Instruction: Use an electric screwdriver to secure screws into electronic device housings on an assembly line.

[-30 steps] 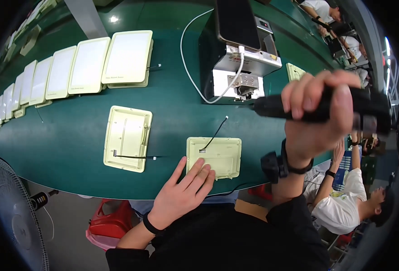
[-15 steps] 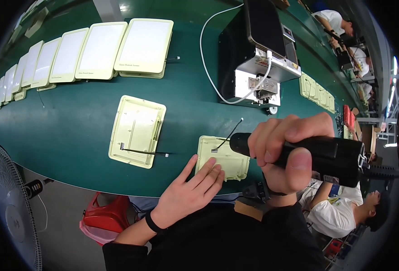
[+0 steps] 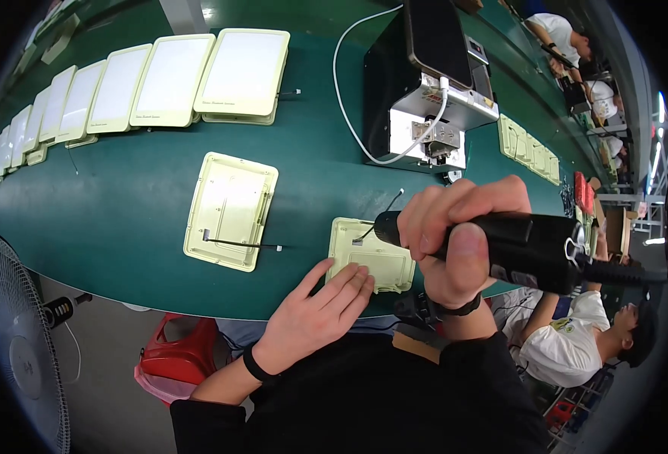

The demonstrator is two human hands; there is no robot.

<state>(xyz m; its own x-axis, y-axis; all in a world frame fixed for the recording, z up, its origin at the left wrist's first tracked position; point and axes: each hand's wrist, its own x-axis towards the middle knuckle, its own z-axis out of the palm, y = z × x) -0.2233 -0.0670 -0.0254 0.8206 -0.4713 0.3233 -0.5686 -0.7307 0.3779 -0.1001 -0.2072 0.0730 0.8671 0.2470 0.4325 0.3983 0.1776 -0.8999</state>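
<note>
Black screwdriver [image 3: 515, 246] gripped by right hand [image 3: 455, 234]; left hand [image 3: 315, 318] flat.

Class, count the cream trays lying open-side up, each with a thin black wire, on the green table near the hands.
2. One open tray lies left of centre; the other open tray lies under the left hand, below the right hand gripping the black tool.

A long green worktop [image 3: 122, 219] spans the room; a grey standing fan [image 3: 16, 340] stands on pale floor [image 3: 114, 393].
</note>
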